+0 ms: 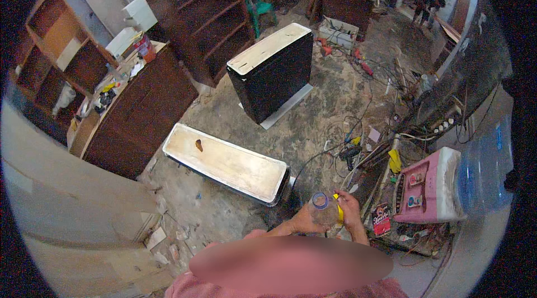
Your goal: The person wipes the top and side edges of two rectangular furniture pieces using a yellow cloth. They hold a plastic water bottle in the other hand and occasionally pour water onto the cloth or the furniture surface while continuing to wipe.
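Observation:
Close to my body, the fingers of my left hand (302, 221) are wrapped round a clear plastic bottle (323, 215) with a bluish round mouth facing up. Beside it, my right hand (351, 211) grips a slim yellow object (339, 212) that lies against the bottle's right side; its kind is too small to make out. Just ahead and left of my hands lies a long dark cabinet piece (235, 165) with a pale, white-edged top and a brown spot on it. Farther off stands a tall black box-shaped piece (274, 82), also pale on top.
At right are a pink and white water dispenser (428, 186) with a blue water jug (485, 163) and a red packet (381, 222). Cables and a drill (350, 155) lie on the floor. Brown cabinets (137, 113) line the left. Another person (426, 8) bends far back right.

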The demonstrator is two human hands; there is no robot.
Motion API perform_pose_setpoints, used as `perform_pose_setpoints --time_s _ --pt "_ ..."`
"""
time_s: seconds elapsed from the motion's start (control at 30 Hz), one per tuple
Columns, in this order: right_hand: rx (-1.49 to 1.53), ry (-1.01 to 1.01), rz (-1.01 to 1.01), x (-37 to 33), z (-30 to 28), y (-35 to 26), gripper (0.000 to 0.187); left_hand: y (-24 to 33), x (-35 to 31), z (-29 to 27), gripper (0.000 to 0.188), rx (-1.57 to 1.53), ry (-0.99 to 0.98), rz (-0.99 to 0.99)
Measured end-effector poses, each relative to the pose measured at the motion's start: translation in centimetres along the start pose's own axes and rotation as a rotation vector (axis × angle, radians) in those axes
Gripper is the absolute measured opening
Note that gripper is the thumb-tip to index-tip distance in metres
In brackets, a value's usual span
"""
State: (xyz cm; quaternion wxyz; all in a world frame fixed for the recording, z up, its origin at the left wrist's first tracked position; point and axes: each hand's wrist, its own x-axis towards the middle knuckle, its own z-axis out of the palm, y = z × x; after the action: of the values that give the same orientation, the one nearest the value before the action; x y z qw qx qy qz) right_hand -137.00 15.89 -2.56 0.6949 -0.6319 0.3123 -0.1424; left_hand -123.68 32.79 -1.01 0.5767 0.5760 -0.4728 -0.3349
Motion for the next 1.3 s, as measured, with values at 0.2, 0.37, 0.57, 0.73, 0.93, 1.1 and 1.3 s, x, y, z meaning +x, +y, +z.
perform_pose_setpoints --time_s 0.2,0.37,0.57,0.73,0.93,1.1,1.3 --pt "0.197 0.181 -0.080 -2.6 0.2 2.9 0.053 0.9 1.9 0.3 0.082 0.050 -0.199 -0.067" --pt "0.406 0.192 -0.265 -3.2 2.3 3.9 0.048 3.1 4.1 -2.0 0.081 0.090 -0.154 0.136" --pt "-0.194 0.247 -0.181 -1.9 3.5 4.7 0.024 5.1 4.7 -5.2 0.077 0.123 -0.108 0.072" --pt "-0.128 0.362 -0.177 -2.7 2.9 1.1 0.006 5.8 5.3 -8.6 0.074 0.198 -0.042 0.026" --pt "-0.042 0.361 -0.583 -2.4 4.6 -5.7 0.017 5.7 5.4 -9.4 0.072 0.282 -0.041 0.038" --pt "0.662 0.415 -0.378 -1.5 5.5 -9.0 0.022 4.5 6.0 -9.0 0.065 0.342 -0.138 -0.053" --pt "0.453 0.452 -0.358 -2.0 3.6 -10.5 0.019 4.6 5.8 -9.9 0.065 0.531 -0.028 -0.016"
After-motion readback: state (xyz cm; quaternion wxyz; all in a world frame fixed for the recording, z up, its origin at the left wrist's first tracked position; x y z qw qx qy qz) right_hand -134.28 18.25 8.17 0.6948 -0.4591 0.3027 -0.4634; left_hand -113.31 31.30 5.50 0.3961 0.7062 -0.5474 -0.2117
